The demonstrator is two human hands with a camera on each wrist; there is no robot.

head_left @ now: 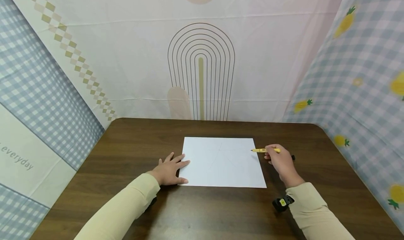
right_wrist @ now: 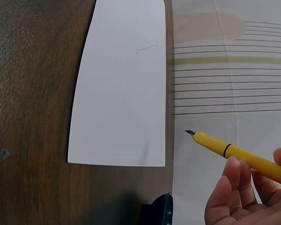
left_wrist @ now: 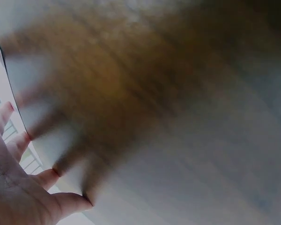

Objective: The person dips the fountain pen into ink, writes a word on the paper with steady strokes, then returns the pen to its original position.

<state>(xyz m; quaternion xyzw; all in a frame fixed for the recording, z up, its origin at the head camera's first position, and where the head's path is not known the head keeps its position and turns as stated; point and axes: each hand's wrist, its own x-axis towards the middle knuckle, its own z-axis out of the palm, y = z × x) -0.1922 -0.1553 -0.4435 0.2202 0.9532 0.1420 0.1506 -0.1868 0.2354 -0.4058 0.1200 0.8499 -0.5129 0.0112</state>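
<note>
A white sheet of paper [head_left: 227, 170] lies on the brown table, with a few faint thin lines on it. My left hand [head_left: 168, 171] rests spread at the sheet's left edge, its fingertips on the paper. In the left wrist view the fingers [left_wrist: 68, 204] look straight, above a dark blurred reflection. My right hand [head_left: 281, 162] pinches a yellow fountain pen [head_left: 261, 150] between thumb and fingers near the sheet's upper right edge. The pen's dark nib points left, and in the right wrist view the pen [right_wrist: 220, 146] appears raised off the paper.
The wooden table [head_left: 208, 212] reaches back to a white patterned cloth [head_left: 132, 64]. Blue checked cloth [head_left: 356, 103] hangs at both sides. A small dark object [head_left: 293, 157] shows just behind the right hand; its kind is unclear. A black device [head_left: 282, 203] sits at the right wrist.
</note>
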